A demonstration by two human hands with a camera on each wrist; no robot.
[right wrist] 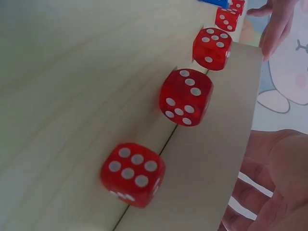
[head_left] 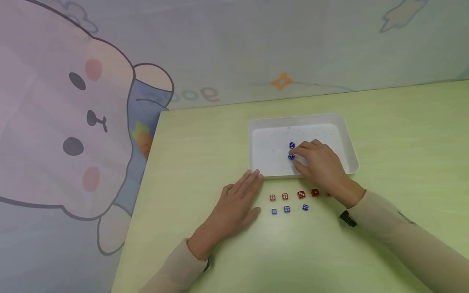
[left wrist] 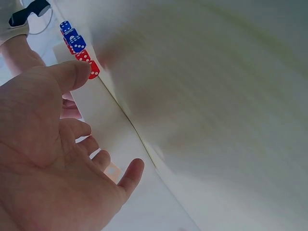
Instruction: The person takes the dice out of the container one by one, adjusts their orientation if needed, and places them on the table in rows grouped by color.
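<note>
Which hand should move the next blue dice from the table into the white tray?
Probably the left hand. It lies open on the table beside the blue dice, while the right hand is busy inside the white tray, pinching another blue die.

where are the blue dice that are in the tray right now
In the head view, two blue dice lie inside the white tray, near its middle; the right hand pinches the nearer one, the other sits just beyond it.
</note>
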